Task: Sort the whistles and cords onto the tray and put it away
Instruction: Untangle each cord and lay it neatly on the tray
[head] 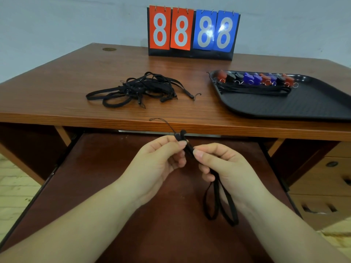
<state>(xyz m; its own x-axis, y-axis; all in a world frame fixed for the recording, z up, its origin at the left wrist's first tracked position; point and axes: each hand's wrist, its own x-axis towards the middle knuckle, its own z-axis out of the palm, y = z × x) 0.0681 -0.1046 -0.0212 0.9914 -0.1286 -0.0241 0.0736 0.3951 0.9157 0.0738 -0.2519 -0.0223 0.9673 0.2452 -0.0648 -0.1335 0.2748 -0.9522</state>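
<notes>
Both hands are low in front of the worktop [57, 114], over the pulled-out shelf [133, 186], and both hold one black cord [214, 198]. Left hand [159, 158] pinches the upper end of the cord between thumb and forefinger, at the thick clasp part, where a thin string loop [163, 123] stands up free. Right hand [222, 164] has its fingers curled round the cord just below, and two folded loops hang down from it toward the wrist.

On the worktop, well apart from the hands, lies a pile [136, 90] of more black cords, tangled together. At the right is the black tray [284, 105]; along its far edge stands a row of whistles [254, 78], red, black and blue, with some folded cords [254, 90] laid just in front of them. Behind is a scoreboard [193, 31] showing 8888.

I judge the cord is being folded, and most cords are not yet sorted. The hanging loops may slip open if the right hand relaxes, because nothing ties them. The thin string could catch on the worktop edge when the cord is lifted. Pulling one cord from the pile may drag the others off the edge, since they are knotted together.
</notes>
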